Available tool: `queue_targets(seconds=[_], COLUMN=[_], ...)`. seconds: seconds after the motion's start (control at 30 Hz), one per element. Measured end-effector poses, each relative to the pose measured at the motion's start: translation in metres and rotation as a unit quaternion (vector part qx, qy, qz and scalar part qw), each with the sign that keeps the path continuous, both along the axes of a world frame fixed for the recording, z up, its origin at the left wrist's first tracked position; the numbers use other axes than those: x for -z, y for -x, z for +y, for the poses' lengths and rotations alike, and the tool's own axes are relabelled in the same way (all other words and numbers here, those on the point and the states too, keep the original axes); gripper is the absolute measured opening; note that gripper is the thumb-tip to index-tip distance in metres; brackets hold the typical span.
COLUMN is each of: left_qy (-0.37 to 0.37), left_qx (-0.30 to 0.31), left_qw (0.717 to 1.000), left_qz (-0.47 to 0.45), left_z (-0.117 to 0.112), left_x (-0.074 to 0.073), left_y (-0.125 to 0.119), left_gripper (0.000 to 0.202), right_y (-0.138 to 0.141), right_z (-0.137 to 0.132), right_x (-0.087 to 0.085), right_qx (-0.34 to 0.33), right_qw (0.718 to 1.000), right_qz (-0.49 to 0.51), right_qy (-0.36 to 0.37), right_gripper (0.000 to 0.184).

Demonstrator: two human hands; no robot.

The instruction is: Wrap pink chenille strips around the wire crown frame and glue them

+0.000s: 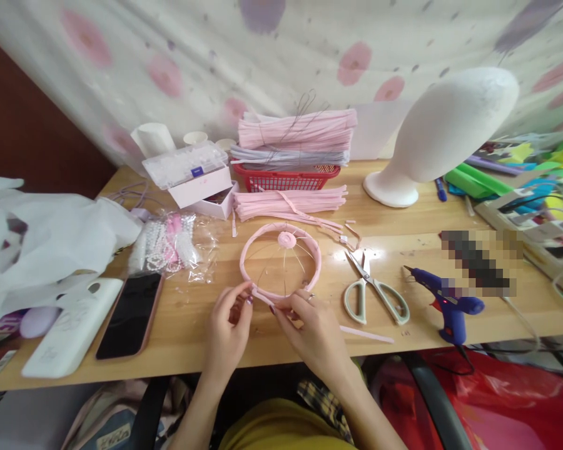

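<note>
Holding the pink ring [316,258] are left fingers [235,294] and right fingers [303,302].

Ahead of me a white curtain [286,81] hangs beyond the table [187,328], printed with big pink flowers [355,62] and some purple blooms [263,11], its cloth slanting in soft folds. Far to my left stands a dark reddish-brown panel [23,112]. The tabletop is pale, grained wood, and light glares off it in a bright patch [379,254] right of the middle. Below its near edge I see 2 black armrests [434,400], 1 on either side of me.
</note>
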State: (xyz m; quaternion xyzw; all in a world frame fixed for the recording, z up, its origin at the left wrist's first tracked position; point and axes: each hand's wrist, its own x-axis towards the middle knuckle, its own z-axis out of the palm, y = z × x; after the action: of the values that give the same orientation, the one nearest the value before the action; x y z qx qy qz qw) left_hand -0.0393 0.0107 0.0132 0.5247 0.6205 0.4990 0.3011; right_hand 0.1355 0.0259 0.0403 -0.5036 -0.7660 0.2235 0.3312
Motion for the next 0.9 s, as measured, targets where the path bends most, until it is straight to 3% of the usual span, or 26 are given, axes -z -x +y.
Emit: queue_targets(seconds=[0.13,0.43,0.9], left_qy=[-0.005,0.005,0.097], left_qx=[-0.013,0.039,0.106], left_qw=[1.000,0.999,0.987], left_qz=[-0.005,-0.027,-0.076], left_z=[-0.003,0.010,0.027], left_x=[0.000,0.000,-0.006], left_y=[0.001,0.002,0.000], left_gripper=[0.023,0.026,0.018], right_y=[0.006,0.015,-0.004], right_z=[-0.001,-0.002,0.000], right_x=[0.003,0.007,0.014], right_qx=[0.030,0.072,0.044], right_qw=[1.000,0.997,0.990], right_qz=[-0.010,-0.007,0.048], right_qy=[0.002,0.021,0.126], right_gripper=[0.019,0.017,0.017])
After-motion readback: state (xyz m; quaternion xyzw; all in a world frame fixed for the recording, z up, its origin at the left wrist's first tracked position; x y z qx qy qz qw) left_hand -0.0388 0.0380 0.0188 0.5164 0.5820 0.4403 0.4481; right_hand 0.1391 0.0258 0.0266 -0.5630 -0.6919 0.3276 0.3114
